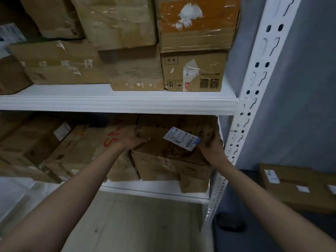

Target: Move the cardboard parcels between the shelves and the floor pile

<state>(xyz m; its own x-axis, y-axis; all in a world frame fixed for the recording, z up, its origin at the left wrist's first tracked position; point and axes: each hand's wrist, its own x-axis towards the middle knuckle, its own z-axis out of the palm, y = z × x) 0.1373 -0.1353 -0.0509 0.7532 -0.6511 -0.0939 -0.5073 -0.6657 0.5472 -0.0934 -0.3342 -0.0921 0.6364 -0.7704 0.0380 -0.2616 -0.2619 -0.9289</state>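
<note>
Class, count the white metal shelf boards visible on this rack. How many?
2: the upper white metal shelf board under the stacked cardboard boxes, and the lower one below both hands. Others may lie out of frame.

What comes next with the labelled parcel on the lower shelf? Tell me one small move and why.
Probably draw the labelled parcel straight out toward you. The left hand and right hand already grip its two sides, and it sits on another box just under the upper shelf beam, so lifting room looks tight.

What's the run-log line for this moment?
stage: handling parcel on lower shelf | left hand: holds parcel left side | right hand: holds its right side | parcel: on lower shelf | label: peeling
</note>
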